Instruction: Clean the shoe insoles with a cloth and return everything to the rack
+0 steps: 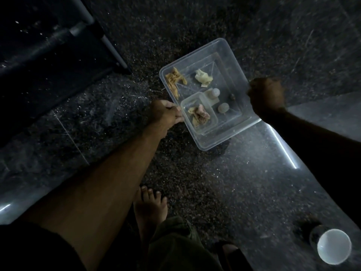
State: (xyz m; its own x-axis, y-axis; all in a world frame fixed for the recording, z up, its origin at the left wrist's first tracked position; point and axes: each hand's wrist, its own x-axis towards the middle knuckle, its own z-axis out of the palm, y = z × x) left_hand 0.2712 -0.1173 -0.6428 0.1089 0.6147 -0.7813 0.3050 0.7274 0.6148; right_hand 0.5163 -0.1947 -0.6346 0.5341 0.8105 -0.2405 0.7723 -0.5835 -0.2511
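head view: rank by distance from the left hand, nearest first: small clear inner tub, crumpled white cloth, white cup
From the left hand at the clear plastic tray's near-left edge:
1. Small clear inner tub holding a crumpled rag, inside the tray, right beside the fingers.
2. Crumpled white cloth, farther up inside the tray.
3. White cup, on the floor at bottom right, clearly farthest.
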